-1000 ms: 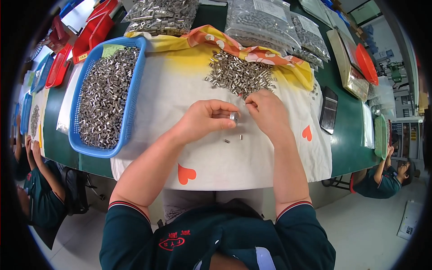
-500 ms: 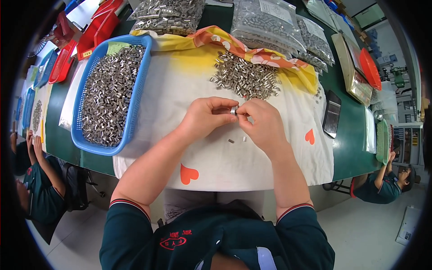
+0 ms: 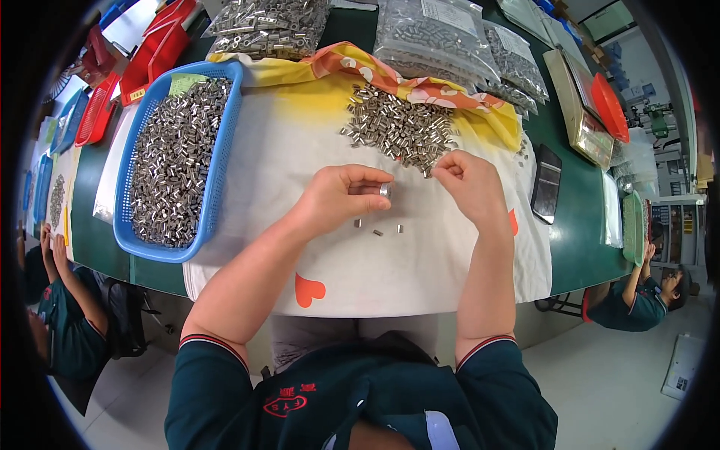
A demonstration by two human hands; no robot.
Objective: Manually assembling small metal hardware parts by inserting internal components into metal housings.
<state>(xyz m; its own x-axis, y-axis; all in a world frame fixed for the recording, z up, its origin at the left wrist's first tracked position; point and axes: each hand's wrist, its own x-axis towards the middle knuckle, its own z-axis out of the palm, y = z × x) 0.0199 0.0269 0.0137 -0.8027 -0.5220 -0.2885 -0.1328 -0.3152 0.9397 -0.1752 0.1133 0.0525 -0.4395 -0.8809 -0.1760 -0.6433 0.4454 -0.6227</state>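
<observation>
metal pieces point(image 3: 397, 124) on white cloth point(image 3: 274, 161) | green table point(image 3: 576, 251) | pale floor point(image 3: 585, 379)

A dark phone point(image 3: 547, 184) lies on the green table point(image 3: 577, 251), a red dish point(image 3: 610, 109) beyond.

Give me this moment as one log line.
left hand: holds round metal piece | right hand: beside metal cylinder pile | cloth: three loose cylinders

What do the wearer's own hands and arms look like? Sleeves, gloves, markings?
Left hand and right hand: bare, no gloves, rings or watch visible. Forearms uncovered, no cables or markings seen. Short dark green sleeves, each hem edged with thin red and white stripes.
</observation>
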